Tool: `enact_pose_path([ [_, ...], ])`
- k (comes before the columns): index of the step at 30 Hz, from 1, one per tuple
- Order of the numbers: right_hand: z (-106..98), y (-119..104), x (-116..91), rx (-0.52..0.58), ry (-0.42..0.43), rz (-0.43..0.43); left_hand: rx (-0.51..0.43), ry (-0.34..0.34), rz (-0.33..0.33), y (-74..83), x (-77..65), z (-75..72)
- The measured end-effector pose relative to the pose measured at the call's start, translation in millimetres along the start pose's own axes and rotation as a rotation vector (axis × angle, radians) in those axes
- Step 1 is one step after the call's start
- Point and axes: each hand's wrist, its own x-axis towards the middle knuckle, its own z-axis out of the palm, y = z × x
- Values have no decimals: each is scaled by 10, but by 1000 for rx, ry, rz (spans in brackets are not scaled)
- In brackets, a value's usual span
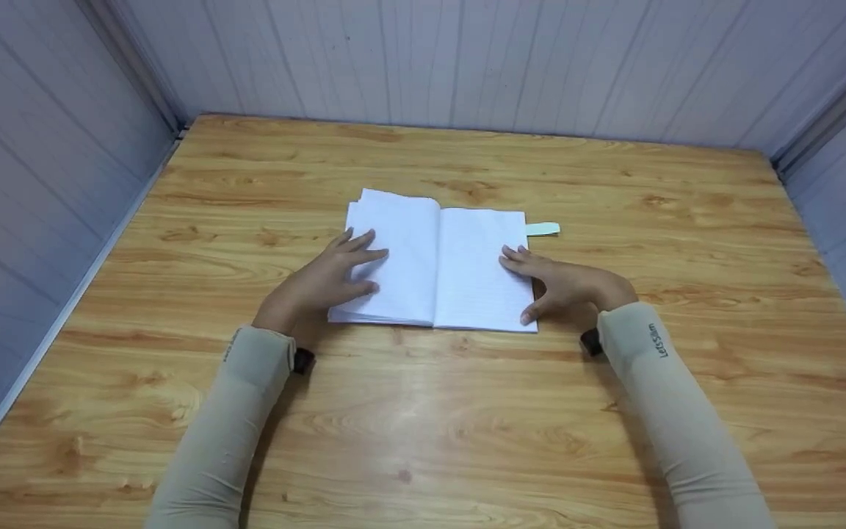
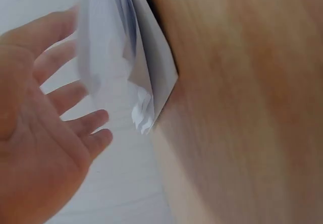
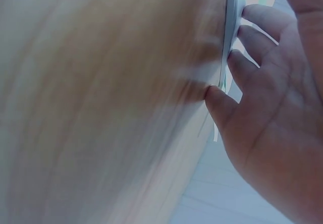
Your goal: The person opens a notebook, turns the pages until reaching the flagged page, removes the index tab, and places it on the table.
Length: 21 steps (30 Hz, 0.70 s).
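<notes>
While the fingers [image 1: 370, 256] of the left hand [image 1: 324, 278] are spread wide over the left page [image 1: 405, 231], nothing looks pinched there, and I can't tell how hard they press. Right hand [image 1: 564, 283] has its fingers fairly close together on the outer edge of the right page [image 1: 474, 279], thumb split off down by the near corner, no pinch that I can see. Between the hands is the book [image 1: 460, 312], lying open on the surface [image 1: 423, 426], left side a bit raised with its sheets not lined up; the left wrist view shows a corner there fanned and crumpled. A pale tab [image 1: 543, 229] pokes out to the right, just beyond the right fingers. Further out you've got two sleeves [image 1: 228, 419] and panelled walls [image 1: 452, 62].

Step-wise I'd call this steadying or flattening the open pages, hard to say which. Imo the next move calls for a light touch on the left, squaring those sheets without creasing them, with the right hand bracing the other side
</notes>
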Motion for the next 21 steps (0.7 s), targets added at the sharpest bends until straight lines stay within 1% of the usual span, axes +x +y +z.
enact_pose_path([
  [5,-20,5,-10,-1,-13,-15,-4,-142,-80,-10,0,-3],
  [7,-25,5,-16,2,-19,-23,-21,-187,-98,-29,-1,2],
  [9,-25,8,-17,6,-21,-29,-35,-220,-94,-56,-2,7],
  [11,-27,4,-15,12,-24,-33,-53,-242,-92,-82,-2,8],
  [14,-25,3,-10,19,-26,-41,-49,-266,-96,-118,2,-1],
  [18,-20,6,-9,12,-28,-39,-32,-287,-142,-152,16,-24],
  [21,-19,14,-8,8,-26,-32,-33,-290,-163,-158,26,-38],
])
